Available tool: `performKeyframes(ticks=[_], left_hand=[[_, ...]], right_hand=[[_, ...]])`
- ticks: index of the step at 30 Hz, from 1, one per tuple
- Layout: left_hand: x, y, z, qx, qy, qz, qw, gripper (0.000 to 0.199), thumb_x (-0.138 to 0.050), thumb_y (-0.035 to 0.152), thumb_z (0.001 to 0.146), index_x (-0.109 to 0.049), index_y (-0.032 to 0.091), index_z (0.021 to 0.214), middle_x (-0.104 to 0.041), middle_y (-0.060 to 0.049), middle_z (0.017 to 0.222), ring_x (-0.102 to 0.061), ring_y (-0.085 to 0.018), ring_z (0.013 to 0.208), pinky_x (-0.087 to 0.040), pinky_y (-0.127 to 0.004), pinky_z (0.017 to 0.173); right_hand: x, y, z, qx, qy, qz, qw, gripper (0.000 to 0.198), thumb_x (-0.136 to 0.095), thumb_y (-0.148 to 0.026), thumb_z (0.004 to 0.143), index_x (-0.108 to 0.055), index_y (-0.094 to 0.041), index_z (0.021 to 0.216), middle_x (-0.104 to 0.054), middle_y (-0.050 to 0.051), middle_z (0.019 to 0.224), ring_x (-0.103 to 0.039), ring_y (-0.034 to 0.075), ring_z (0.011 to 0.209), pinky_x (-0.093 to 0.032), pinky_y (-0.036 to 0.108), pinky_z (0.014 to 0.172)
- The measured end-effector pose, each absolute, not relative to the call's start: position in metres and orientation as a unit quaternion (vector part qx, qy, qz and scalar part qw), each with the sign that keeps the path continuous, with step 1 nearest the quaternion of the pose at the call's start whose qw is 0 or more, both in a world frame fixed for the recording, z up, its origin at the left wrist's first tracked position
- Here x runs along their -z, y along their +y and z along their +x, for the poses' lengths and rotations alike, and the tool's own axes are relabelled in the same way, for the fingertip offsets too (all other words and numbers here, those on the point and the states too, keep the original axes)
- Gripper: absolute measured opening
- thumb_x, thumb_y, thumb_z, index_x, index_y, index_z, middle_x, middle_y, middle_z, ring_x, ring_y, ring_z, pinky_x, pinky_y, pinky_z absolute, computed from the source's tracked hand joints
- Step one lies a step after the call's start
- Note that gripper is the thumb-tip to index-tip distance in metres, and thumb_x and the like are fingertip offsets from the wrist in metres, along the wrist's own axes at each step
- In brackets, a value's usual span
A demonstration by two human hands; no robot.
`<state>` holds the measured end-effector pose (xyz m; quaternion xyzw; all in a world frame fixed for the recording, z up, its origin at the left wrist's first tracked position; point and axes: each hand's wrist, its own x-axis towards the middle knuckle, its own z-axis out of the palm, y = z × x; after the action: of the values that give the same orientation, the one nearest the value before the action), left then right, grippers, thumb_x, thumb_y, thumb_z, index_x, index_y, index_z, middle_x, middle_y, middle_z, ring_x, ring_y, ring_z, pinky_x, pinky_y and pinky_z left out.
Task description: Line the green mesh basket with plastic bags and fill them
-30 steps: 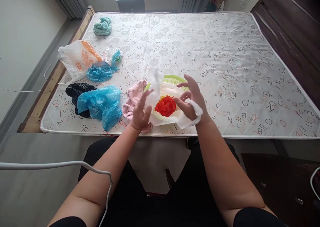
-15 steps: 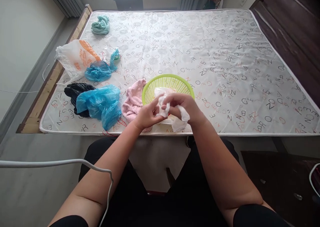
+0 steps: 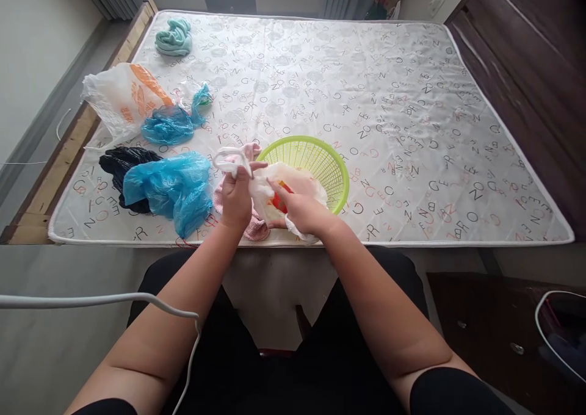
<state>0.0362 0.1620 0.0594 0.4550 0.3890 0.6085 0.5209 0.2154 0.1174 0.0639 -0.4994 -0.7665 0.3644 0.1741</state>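
Drawing leftward since the last picture, your left hand (image 3: 237, 198) now pinches gathered plastic of the white bag (image 3: 300, 180); your right hand (image 3: 303, 212), fingers partly spread, lies against it, grip unclear. The bag rests in the green basket (image 3: 328, 165), red contents (image 3: 278, 205) showing, so it looks not yet closed

Left forearm (image 3: 185, 296) and right forearm (image 3: 379, 290) bare, converging over near edge of mattress (image 3: 412, 158). Left hand (image 3: 237, 196) raised, fingers mostly curled in, one extended rightward. Right hand (image 3: 300, 212) slightly lower, back upward, thumb and forefinger apart, tips aimed left. Hands close together.
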Motion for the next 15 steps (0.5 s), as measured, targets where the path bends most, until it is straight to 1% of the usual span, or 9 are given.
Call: performKeyframes(ticks=[1,3,4,6,7,9,11,13,15], left_hand=[[-0.061,0.165,0.034,-0.634,0.377,0.432,0.519,0.049,-0.058,0.064,0.101,-0.066,0.02,0.08,-0.076,-0.005,0.09,-0.073,-0.023,0.11,-0.056,-0.042,0.104],[-0.064,0.172,0.026,-0.661,0.366,0.405,0.515,0.05,-0.061,0.067,0.098,-0.063,0.022,0.076,-0.068,-0.001,0.067,-0.077,-0.023,0.097,-0.059,-0.042,0.098],[-0.066,0.176,0.021,-0.665,0.373,0.385,0.52,0.051,-0.062,0.069,0.096,-0.061,0.022,0.075,-0.062,0.001,0.06,-0.078,-0.022,0.087,-0.061,-0.041,0.094],[-0.071,0.182,0.013,-0.659,0.393,0.347,0.54,0.053,-0.06,0.072,0.095,-0.059,0.023,0.076,-0.053,0.005,0.051,-0.075,-0.018,0.067,-0.064,-0.036,0.083],[-0.073,0.183,0.01,-0.65,0.4,0.334,0.553,0.054,-0.06,0.073,0.095,-0.058,0.023,0.075,-0.048,0.007,0.048,-0.07,-0.015,0.057,-0.064,-0.033,0.077],[-0.076,0.182,0.01,-0.631,0.402,0.321,0.581,0.053,-0.06,0.072,0.095,-0.056,0.023,0.075,-0.038,0.01,0.044,-0.057,-0.011,0.042,-0.06,-0.028,0.063],[-0.077,0.176,0.016,-0.62,0.39,0.325,0.598,0.051,-0.062,0.07,0.095,-0.055,0.023,0.075,-0.034,0.011,0.043,-0.045,-0.008,0.034,-0.053,-0.024,0.051],[-0.075,0.169,0.025,-0.61,0.377,0.346,0.605,0.049,-0.065,0.067,0.095,-0.056,0.023,0.076,-0.035,0.011,0.043,-0.038,-0.007,0.032,-0.046,-0.023,0.043],[-0.071,0.162,0.034,-0.597,0.373,0.375,0.603,0.048,-0.069,0.066,0.093,-0.057,0.022,0.076,-0.038,0.01,0.044,-0.037,-0.007,0.032,-0.04,-0.023,0.039]], right_hand=[[-0.064,0.116,0.213,-0.365,-0.771,-0.498,0.157,0.075,-0.078,-0.051,0.09,-0.05,-0.032,0.157,-0.076,0.01,0.107,-0.071,0.03,0.094,-0.056,0.043,0.085],[-0.067,0.116,0.21,-0.361,-0.777,-0.497,0.136,0.032,-0.065,-0.039,0.098,-0.072,-0.027,0.128,-0.074,0.008,0.092,-0.068,0.025,0.083,-0.053,0.039,0.078],[-0.069,0.117,0.21,-0.358,-0.779,-0.498,0.132,0.022,-0.06,-0.034,0.101,-0.076,-0.025,0.113,-0.072,0.007,0.088,-0.066,0.024,0.08,-0.052,0.038,0.076],[-0.071,0.121,0.213,-0.338,-0.78,-0.504,0.15,0.025,-0.052,-0.031,0.103,-0.074,-0.022,0.095,-0.07,0.006,0.087,-0.065,0.023,0.082,-0.053,0.038,0.078],[-0.072,0.122,0.215,-0.32,-0.778,-0.51,0.177,0.027,-0.05,-0.032,0.105,-0.073,-0.022,0.094,-0.07,0.006,0.091,-0.066,0.023,0.088,-0.054,0.039,0.082],[-0.074,0.123,0.216,-0.267,-0.769,-0.523,0.251,0.027,-0.049,-0.038,0.106,-0.071,-0.024,0.107,-0.071,0.008,0.11,-0.066,0.026,0.105,-0.055,0.042,0.092],[-0.076,0.12,0.213,-0.214,-0.766,-0.524,0.304,0.032,-0.055,-0.044,0.104,-0.066,-0.027,0.13,-0.062,0.011,0.139,-0.06,0.03,0.128,-0.055,0.046,0.099],[-0.077,0.115,0.205,-0.194,-0.782,-0.508,0.306,0.054,-0.064,-0.047,0.099,-0.052,-0.033,0.15,-0.045,0.01,0.161,-0.05,0.035,0.142,-0.057,0.047,0.099],[-0.077,0.111,0.197,-0.199,-0.801,-0.493,0.274,0.067,-0.067,-0.046,0.097,-0.042,-0.037,0.159,-0.038,0.008,0.167,-0.047,0.037,0.145,-0.058,0.046,0.094]])
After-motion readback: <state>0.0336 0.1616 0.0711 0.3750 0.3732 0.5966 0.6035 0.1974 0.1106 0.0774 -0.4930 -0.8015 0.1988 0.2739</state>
